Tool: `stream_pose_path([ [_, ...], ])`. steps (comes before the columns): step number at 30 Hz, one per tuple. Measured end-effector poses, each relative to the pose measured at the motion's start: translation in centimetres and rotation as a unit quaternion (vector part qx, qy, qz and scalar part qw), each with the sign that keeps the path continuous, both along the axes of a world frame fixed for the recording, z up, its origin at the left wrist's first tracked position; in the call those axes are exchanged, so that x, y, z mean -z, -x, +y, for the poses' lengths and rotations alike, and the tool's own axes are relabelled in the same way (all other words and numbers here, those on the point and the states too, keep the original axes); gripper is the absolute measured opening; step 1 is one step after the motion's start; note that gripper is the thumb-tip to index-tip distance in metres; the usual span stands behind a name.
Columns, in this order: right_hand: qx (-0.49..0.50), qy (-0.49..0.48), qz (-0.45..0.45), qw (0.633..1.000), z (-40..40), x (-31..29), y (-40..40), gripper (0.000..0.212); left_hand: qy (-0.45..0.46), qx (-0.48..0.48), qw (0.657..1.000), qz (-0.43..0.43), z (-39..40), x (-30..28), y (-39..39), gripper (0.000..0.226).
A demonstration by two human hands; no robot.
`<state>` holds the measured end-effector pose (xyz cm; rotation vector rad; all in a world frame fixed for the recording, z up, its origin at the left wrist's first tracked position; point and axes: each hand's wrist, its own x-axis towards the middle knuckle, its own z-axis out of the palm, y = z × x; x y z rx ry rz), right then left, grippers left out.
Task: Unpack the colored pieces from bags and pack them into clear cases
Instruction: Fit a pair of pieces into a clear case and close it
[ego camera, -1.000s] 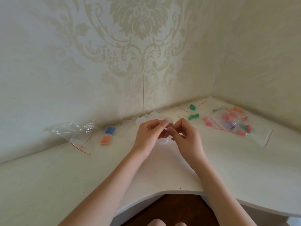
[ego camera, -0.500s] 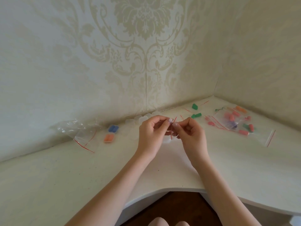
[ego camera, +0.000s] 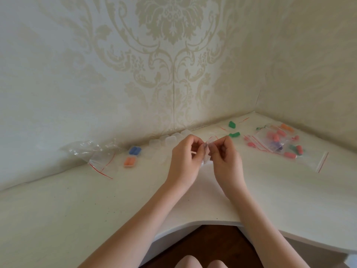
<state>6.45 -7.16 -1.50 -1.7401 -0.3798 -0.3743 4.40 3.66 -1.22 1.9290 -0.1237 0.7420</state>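
In the head view, a small clear bag (ego camera: 207, 151) is pinched between the curled fingers of the left hand (ego camera: 185, 159) and the right hand (ego camera: 225, 159), above the white table (ego camera: 96, 206). Two filled cases, blue (ego camera: 134, 150) and orange (ego camera: 129, 162), are seen to the left beside empty bags (ego camera: 92, 153). A bag of colored pieces (ego camera: 276, 142) is seen at the right.

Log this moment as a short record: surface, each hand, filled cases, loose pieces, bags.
surface: white corner desk against patterned wallpaper
left hand: raised above the desk, pinching a small clear bag
right hand: pinching the same bag from the other side
filled cases: blue case and orange case, left of the hands
empty clear cases: row along the wall
loose pieces: two green pieces, right of the hands
bags: empty bags far left; bag of mixed pieces far right
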Motion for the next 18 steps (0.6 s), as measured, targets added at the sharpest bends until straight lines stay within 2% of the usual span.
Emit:
stream_pose_path([
  [2, -0.002, 0.053, -0.045, 0.998, 0.4, 0.3, 0.3, 0.014, -0.086, -0.039, 0.995, -0.003, -0.6, 0.2, 0.2, 0.018],
  [5, -0.034, 0.056, -0.064, 0.996, 0.8, 0.2, 0.6, 0.018, -0.133, -0.034, 0.990, -0.028, -0.8, 0.1, 0.3, 0.020],
  [11, -0.038, 0.030, -0.079, 0.996, 1.0, 0.2, 0.6, 0.025, -0.094, 0.020, 0.994, -0.046, -0.8, 0.1, 0.2, 0.040],
  [14, -0.031, 0.007, -0.084, 0.996, 1.0, 0.2, 0.6, 0.029, -0.057, 0.042, 0.996, -0.045, -1.1, 0.3, 0.2, 0.040],
  [18, -0.044, -0.041, -0.046, 0.997, 0.9, 0.0, 0.4, 0.035, -0.020, 0.055, 0.997, -0.041, -1.3, 0.6, 0.2, 0.039],
])
